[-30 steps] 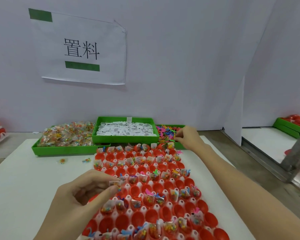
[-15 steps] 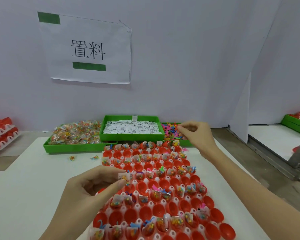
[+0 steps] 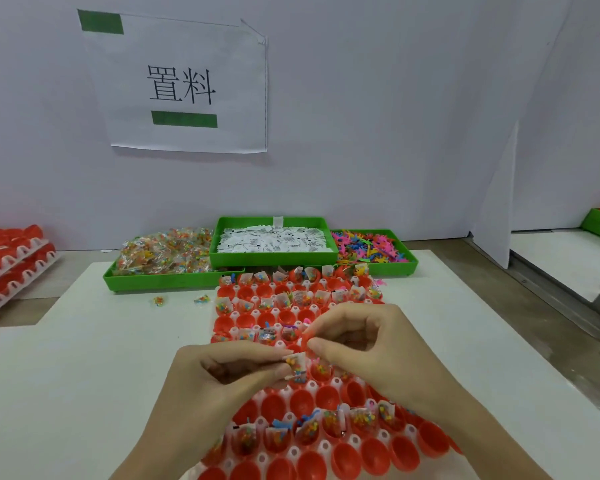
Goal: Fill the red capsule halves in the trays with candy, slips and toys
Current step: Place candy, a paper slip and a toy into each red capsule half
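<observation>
**Both hands meet over the middle of the tray**

Since a second ago the right hand (image 3: 378, 351) has come back from the toy bin at the far right and now sits beside the left hand over the centre of the capsule tray; the view has also tipped down and closer.

At the far left, stacked spare trays (image 3: 11, 261) of red halves wait at the table's edge. Next comes the green bin of candy packets (image 3: 163, 252), with two loose packets (image 3: 201, 299) lying on the white table (image 3: 84, 358) in front of it. The slip bin (image 3: 274, 242) stands in the middle, and the toy bin (image 3: 371, 249) to its right.

Below these, the capsule tray (image 3: 302, 386) is partly done. Its far rows and one near row mostly hold packets, slips and toys, while many halves in the middle and at the near edge are bare red. I would judge the tray roughly half filled, with the spare trays still to come.

The left hand (image 3: 222, 382) curls inward, thumb and forefinger pinching a small candy packet (image 3: 296, 365) with a white slip just above the middle row. The right hand is arched over, fingertips drawn together next to that packet; it seems to pinch something small, probably a toy, but I cannot tell what, if anything.
</observation>
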Demonstrator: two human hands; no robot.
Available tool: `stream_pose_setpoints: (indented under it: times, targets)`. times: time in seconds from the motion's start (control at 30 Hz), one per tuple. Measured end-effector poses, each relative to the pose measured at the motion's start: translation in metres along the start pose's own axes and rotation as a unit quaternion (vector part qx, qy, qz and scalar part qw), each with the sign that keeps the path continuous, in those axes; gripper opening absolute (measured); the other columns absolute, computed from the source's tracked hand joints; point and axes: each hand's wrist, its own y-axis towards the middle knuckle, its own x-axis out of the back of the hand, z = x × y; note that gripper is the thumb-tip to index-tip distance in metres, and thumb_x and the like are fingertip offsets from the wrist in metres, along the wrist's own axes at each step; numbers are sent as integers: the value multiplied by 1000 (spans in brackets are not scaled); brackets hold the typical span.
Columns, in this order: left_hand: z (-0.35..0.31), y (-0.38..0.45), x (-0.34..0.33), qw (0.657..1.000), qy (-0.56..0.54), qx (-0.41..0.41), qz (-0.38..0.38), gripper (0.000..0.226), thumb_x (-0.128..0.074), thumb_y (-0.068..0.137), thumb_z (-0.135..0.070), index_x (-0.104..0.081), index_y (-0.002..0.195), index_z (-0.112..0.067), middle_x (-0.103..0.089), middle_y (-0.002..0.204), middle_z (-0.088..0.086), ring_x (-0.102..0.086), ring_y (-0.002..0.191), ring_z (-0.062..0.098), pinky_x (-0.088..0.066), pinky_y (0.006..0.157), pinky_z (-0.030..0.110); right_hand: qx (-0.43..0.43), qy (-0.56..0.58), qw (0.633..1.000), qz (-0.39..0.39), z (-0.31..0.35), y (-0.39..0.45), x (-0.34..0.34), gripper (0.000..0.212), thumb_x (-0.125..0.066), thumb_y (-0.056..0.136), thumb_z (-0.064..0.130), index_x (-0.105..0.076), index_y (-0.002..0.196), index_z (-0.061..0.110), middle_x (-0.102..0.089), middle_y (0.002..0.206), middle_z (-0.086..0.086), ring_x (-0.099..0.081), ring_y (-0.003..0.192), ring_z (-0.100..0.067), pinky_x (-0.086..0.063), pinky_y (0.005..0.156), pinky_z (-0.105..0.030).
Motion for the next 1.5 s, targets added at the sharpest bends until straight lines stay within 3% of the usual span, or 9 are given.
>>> stream_pose_setpoints:
  times: [0.2,0.4,0.5,0.63,0.8,1.0,1.13,1.3,1.5]
  targets:
    - [-1,-3,-11,999,35,-27,-9,19,-85,69,-19,-85,85,-30,-81,81,1,-79,74,20,-61,71,20,2,-14,999,35,-2,-6,7,7,-80,89,26,-79,96,25,-78,88,2,-76,82,-16,-60,76,-24]
    - [-15,1,-29,997,49,-61,-1,17,-86,68,-32,-84,84,-34,-80,81,-5,-79,76,15,-62,73,21,-13,-12,997,72,11,-11,31,9,-78,91,22,-79,99,21,-79,88,-1,-76,81,-15,-60,75,-22]
    - [-21,8,-44,996,55,-70,21,21,-87,75,-23,-83,94,-32,-80,82,-6,-78,78,13,-62,74,23,-28,-14,996,88,19,-15,53,9,-73,94,24,-79,100,21,-79,88,-2,-76,80,-15,-59,74,-21]
    - [-27,19,-76,988,98,-94,77,22,-86,82,-16,-81,101,-27,-79,84,-8,-78,76,11,-63,72,26,-59,-47,995,59,17,-33,78,10,-83,85,21,-79,94,23,-78,89,-3,-75,83,-18,-60,79,-27]
    - [-23,32,-122,947,233,-147,162,14,-84,84,-21,-80,97,-17,-78,84,-9,-72,78,2,-60,76,20,-138,-67,988,27,-2,-63,101,9,-82,83,11,-80,88,18,-78,80,-6,-73,71,-16,-56,68,-19]
    - [-22,47,-149,903,322,-131,254,17,-85,82,-18,-76,97,-14,-79,85,-3,-67,77,1,-35,76,-2,-188,-112,976,8,-24,-83,105,7,-82,85,15,-79,87,21,-78,80,-3,-75,76,-21,-59,70,-26]
    - [-12,49,-155,879,376,-147,253,15,-82,86,-24,-75,99,-20,-77,86,-6,-55,94,11,-44,85,23,-180,-131,975,-9,-33,-86,101,12,-85,82,22,-79,83,33,-78,80,3,-75,76,-15,-57,67,-22]
    - [-15,48,-159,851,418,-160,273,7,-77,89,-19,-76,96,-20,-75,89,-5,-45,97,15,-45,77,29,-163,-211,964,-24,-42,-89,101,13,-87,75,39,-78,84,40,-72,91,17,-68,83,-8,-56,67,-21]
    - [-21,44,-170,784,514,-206,282,13,-62,97,-8,-74,95,-14,-72,95,2,-44,102,22,-32,76,28,-178,-240,953,49,-35,-81,103,12,-80,83,30,-76,83,41,-75,85,18,-68,81,-6,-51,66,-15]
